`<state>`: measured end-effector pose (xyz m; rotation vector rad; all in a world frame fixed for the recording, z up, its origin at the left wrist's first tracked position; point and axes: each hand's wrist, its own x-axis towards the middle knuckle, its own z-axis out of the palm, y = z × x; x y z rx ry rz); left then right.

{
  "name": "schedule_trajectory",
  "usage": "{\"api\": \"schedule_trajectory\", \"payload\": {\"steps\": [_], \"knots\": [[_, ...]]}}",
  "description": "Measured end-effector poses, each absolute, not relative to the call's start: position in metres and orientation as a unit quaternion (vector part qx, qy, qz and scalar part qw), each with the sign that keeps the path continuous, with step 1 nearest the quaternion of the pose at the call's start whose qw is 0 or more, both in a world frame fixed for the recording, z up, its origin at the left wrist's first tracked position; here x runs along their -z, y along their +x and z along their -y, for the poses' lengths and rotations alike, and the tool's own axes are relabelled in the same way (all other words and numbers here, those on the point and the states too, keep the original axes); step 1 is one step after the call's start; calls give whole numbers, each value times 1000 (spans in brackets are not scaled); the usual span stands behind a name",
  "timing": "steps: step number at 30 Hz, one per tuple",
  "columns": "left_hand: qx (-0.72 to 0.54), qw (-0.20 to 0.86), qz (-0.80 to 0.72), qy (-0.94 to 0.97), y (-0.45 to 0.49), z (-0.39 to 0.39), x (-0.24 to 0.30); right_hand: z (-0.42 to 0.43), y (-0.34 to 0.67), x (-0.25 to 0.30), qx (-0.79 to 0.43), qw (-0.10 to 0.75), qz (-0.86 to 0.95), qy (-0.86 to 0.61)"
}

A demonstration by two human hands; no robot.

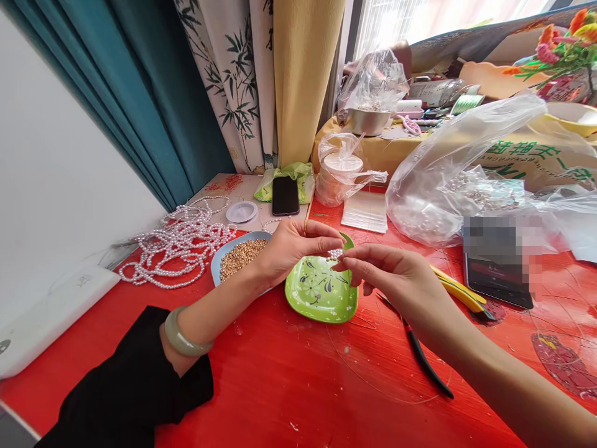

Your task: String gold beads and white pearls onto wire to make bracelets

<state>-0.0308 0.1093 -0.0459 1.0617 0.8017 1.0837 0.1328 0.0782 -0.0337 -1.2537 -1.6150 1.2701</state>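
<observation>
My left hand and my right hand meet fingertip to fingertip above a green patterned plate. Both are closed in a pinch, and what lies between the fingers is too small to make out. White pearl beads show by the fingertips; whether they are held or lie on the plate I cannot tell. Behind my left wrist is a blue dish of small golden beads. Black-handled pliers lie below my right hand, near a thin, loose thread.
Pearl strands are heaped at the left. A phone and a white spool lie at the back. Right of my hands are a yellow cutter, a second phone and clear plastic bags. A white device borders the left edge.
</observation>
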Motion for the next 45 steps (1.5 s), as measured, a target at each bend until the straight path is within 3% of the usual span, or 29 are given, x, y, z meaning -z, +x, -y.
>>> {"api": "schedule_trajectory", "payload": {"steps": [30,45], "knots": [[-464,711,-324,417,-31,-109,49,-75,134,31,-487,430,583,-487],[-449,737,-272,426,-32,-104,45,-58,130,21,-410,427,643,-485]]}}
